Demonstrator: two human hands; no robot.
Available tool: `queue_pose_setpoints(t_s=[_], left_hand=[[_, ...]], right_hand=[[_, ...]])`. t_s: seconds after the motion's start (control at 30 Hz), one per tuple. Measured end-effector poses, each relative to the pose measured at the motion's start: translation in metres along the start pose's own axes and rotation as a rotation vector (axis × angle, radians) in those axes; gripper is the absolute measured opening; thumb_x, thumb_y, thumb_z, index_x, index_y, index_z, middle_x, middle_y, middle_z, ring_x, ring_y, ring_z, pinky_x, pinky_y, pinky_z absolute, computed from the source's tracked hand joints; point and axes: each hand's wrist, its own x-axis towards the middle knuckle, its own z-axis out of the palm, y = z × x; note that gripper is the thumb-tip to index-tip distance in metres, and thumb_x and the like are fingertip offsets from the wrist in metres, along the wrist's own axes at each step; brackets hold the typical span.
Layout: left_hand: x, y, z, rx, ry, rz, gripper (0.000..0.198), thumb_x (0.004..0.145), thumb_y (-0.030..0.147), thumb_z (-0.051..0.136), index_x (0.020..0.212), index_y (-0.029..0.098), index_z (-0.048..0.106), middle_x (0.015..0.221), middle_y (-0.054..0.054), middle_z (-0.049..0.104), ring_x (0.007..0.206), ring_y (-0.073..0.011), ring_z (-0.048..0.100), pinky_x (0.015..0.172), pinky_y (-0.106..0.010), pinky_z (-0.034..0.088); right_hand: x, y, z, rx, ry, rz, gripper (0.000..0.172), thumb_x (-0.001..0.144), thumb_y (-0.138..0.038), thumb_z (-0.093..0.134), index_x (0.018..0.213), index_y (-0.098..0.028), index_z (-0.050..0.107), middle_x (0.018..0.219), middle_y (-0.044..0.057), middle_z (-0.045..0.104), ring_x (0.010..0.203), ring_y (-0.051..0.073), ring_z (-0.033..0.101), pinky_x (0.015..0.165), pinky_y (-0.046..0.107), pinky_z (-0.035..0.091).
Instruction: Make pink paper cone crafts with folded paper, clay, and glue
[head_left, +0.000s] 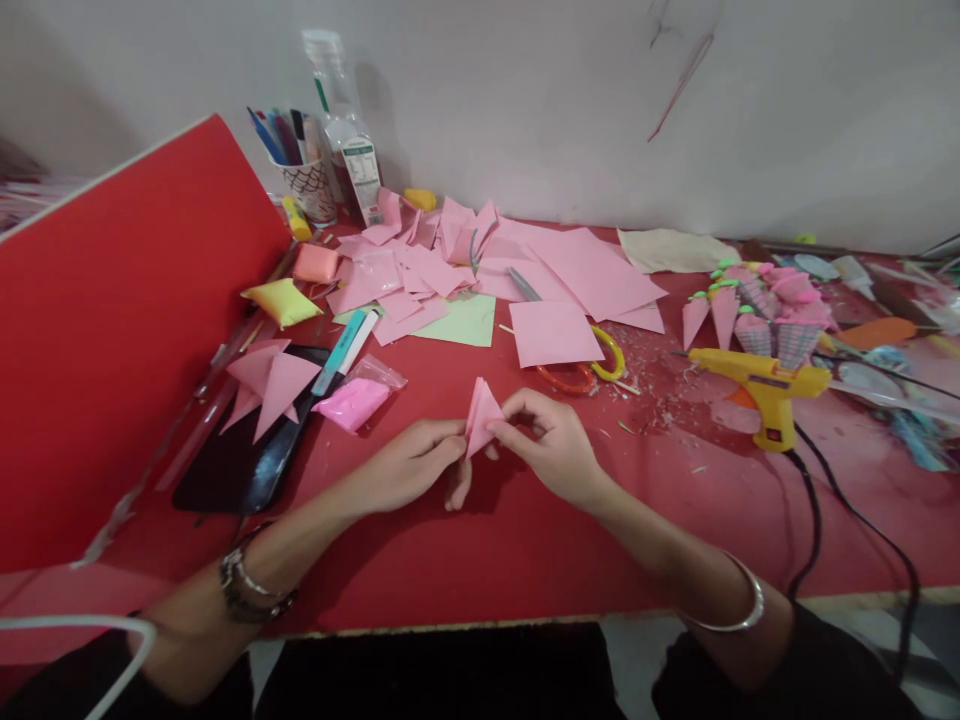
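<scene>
1. Currently, my left hand and right hand both pinch the paper, folded and held upright over the table.
2. It looks light, thin and easily creased, probably not slippery.
3. Its layered side edges seem best for holding, gently.

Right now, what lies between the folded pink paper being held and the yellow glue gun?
In the head view: the right hand holding the folded paper, then red tabletop strewn with small scraps.

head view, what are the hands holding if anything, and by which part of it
A folded pink paper: the left hand at its lower left edge, the right hand at its right side.
</scene>
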Motion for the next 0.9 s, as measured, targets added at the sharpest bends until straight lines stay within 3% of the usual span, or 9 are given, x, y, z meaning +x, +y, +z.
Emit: queue_pose_setpoints(t_s=[0.13, 0.27, 0.5, 0.67, 0.77, 0.9], left_hand=[[0.0013, -0.0034, 0.0020, 0.108, 0.049, 0.038, 0.033, 0.084, 0.030, 0.032, 0.059, 0.016, 0.047, 0.046, 0.004, 0.053, 0.045, -0.0080, 0.049, 0.052, -0.020, 0.039], [0.0029, -0.0075, 0.0036, 0.208, 0.083, 0.086, 0.035, 0.086, 0.031, 0.034, 0.058, 0.016, 0.048, 0.047, 0.004, 0.055, 0.045, -0.0072, 0.050, 0.052, -0.018, 0.037], [0.0026, -0.0062, 0.0046, 0.148, 0.057, 0.038, 0.033, 0.088, 0.031, 0.029, 0.067, 0.017, 0.049, 0.041, 0.006, 0.054, 0.045, -0.0079, 0.053, 0.055, -0.018, 0.039], [0.0026, -0.0035, 0.0042, 0.068, 0.056, -0.019, 0.029, 0.087, 0.032, 0.028, 0.067, 0.018, 0.044, 0.037, 0.009, 0.051, 0.041, -0.0076, 0.051, 0.052, -0.018, 0.039], [0.0022, -0.0037, 0.0028, 0.063, 0.053, -0.023, 0.029, 0.087, 0.032, 0.029, 0.068, 0.018, 0.045, 0.036, 0.009, 0.048, 0.039, -0.0071, 0.049, 0.050, -0.017, 0.039], [0.0010, -0.0051, 0.0009, 0.073, 0.035, -0.009, 0.026, 0.086, 0.031, 0.030, 0.069, 0.018, 0.044, 0.035, 0.011, 0.046, 0.036, -0.0059, 0.046, 0.049, -0.016, 0.038]], right_hand=[[0.0003, 0.0026, 0.0032, 0.009, 0.038, 0.018, 0.014, 0.073, -0.024, 0.053, 0.064, -0.018, 0.044, 0.058, -0.004, 0.050, 0.054, 0.007, 0.049, 0.051, 0.021, 0.038], [-0.0005, 0.0039, 0.0044, 0.031, 0.048, 0.015, 0.011, 0.073, -0.021, 0.052, 0.071, -0.019, 0.041, 0.061, -0.005, 0.049, 0.053, 0.006, 0.050, 0.050, 0.020, 0.038], [-0.0019, 0.0027, 0.0042, 0.119, -0.008, 0.041, 0.011, 0.076, -0.021, 0.047, 0.081, -0.020, 0.037, 0.058, -0.006, 0.051, 0.051, 0.006, 0.051, 0.050, 0.019, 0.039], [-0.0012, 0.0027, 0.0034, 0.105, -0.146, 0.085, 0.009, 0.077, -0.024, 0.046, 0.076, -0.019, 0.038, 0.052, -0.008, 0.046, 0.044, 0.006, 0.044, 0.044, 0.018, 0.035], [-0.0012, 0.0017, 0.0024, -0.009, -0.241, 0.035, 0.020, 0.081, -0.026, 0.040, 0.064, -0.016, 0.045, 0.051, -0.005, 0.044, 0.046, 0.005, 0.041, 0.046, 0.018, 0.033], [-0.0007, -0.0001, 0.0009, -0.010, -0.276, 0.037, 0.026, 0.083, -0.026, 0.036, 0.065, -0.014, 0.052, 0.049, -0.005, 0.044, 0.044, 0.004, 0.041, 0.045, 0.016, 0.033]])
